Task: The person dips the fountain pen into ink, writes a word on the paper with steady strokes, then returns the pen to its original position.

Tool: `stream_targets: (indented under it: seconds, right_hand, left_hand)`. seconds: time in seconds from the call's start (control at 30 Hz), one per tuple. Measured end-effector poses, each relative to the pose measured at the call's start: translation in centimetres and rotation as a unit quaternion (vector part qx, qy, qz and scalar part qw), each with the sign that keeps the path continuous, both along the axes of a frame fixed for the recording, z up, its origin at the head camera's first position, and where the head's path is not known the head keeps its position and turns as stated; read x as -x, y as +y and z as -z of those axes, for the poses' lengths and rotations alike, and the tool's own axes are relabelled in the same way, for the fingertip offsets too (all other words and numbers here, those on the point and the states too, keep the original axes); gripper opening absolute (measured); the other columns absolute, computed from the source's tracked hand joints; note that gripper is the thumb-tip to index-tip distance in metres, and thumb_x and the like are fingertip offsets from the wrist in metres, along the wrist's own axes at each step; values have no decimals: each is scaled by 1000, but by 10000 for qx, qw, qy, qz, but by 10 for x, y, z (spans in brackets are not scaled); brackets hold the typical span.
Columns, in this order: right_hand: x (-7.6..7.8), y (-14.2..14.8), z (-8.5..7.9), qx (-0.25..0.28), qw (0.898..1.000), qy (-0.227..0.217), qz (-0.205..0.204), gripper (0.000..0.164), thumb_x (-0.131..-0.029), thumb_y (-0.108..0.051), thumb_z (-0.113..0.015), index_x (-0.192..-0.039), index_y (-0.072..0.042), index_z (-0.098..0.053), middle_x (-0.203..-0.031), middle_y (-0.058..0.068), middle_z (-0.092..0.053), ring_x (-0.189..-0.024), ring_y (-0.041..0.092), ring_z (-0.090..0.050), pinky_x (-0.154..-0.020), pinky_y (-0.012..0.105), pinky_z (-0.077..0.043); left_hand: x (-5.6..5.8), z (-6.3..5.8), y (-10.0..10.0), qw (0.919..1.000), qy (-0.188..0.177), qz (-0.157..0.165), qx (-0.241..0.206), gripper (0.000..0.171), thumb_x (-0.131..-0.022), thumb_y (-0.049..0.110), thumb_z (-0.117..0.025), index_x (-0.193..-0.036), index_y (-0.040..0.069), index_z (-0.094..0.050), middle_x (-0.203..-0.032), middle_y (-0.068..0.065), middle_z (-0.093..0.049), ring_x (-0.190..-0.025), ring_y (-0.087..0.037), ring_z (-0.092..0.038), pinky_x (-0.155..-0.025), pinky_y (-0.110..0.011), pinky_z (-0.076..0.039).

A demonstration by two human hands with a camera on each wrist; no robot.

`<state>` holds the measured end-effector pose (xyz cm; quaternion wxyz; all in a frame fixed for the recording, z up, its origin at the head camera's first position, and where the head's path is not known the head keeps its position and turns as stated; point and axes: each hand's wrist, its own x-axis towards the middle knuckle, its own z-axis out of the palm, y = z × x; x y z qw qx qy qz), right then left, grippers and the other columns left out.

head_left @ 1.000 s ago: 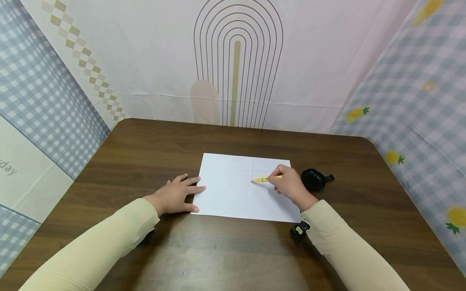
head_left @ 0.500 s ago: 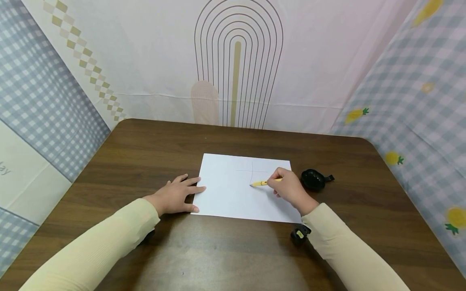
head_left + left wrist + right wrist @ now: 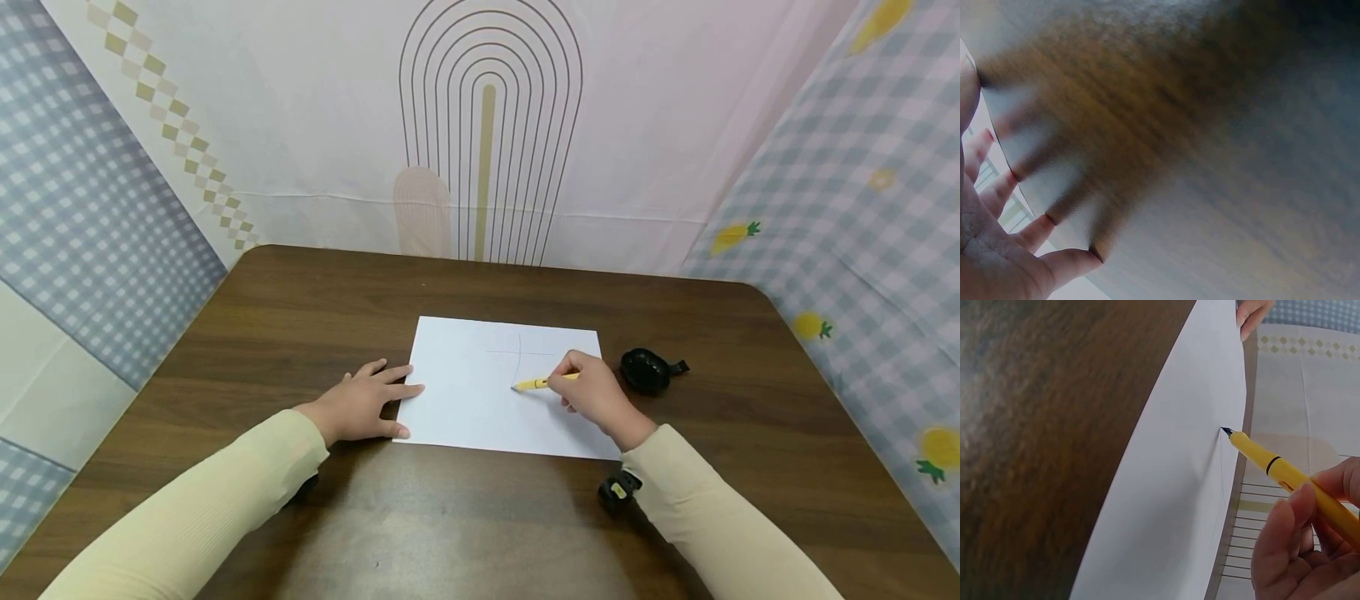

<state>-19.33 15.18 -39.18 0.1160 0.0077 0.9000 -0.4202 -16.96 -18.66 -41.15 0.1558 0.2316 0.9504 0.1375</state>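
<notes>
A white sheet of paper (image 3: 457, 392) lies on the brown wooden table (image 3: 450, 533). Thin dark lines on it form a cross whose vertical stroke bends to the left lower down. My right hand (image 3: 592, 392) pinches a yellow fountain pen (image 3: 1288, 475), and the dark nib touches the paper at the lower end of that stroke. With fingers spread, my left hand (image 3: 362, 407) rests at the paper's left edge, some fingertips on the sheet. In the left wrist view, its fingers (image 3: 1032, 234) reach down to the tabletop and the paper's edge.
A black oval object with a short strap (image 3: 647, 371) sits right of the paper. The small black wrist camera (image 3: 619, 490) hangs under the right sleeve. Behind the table hangs a pale printed cloth (image 3: 315, 125), with checked cloth (image 3: 847, 192) at the sides.
The pen tip has moved down and slightly left with my right hand, and the curved vertical line has grown longer behind it. My left hand has stayed in place.
</notes>
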Motion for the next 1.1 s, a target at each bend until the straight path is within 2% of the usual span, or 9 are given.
stream_targets:
  seconds: [0.6, 1.1]
  right_hand:
    - [-7, -3, 2, 114, 9999, 52, -114, 7, -88, -9, -59, -86, -3, -59, -72, 13, -62, -60, 17, -55, -54, 27, -47]
    - [-8, -4, 2, 87, 9998, 38, -197, 6, -87, -9, -59, -85, -3, -59, -74, 14, -63, -61, 17, -55, -54, 27, -48]
  left_hand:
    - [-1, 0, 0, 10000, 49, 40, -6, 68, -86, 46, -70, -146, 24, -47, -157, -7, -28, -142, -46, -18, -99, -75, -23]
    - [-1, -1, -1, 10000, 60, 46, -12, 67, -86, 45, -70, -145, 23, -47, -157, -8, -29, -142, -47, -19, -98, -76, -23]
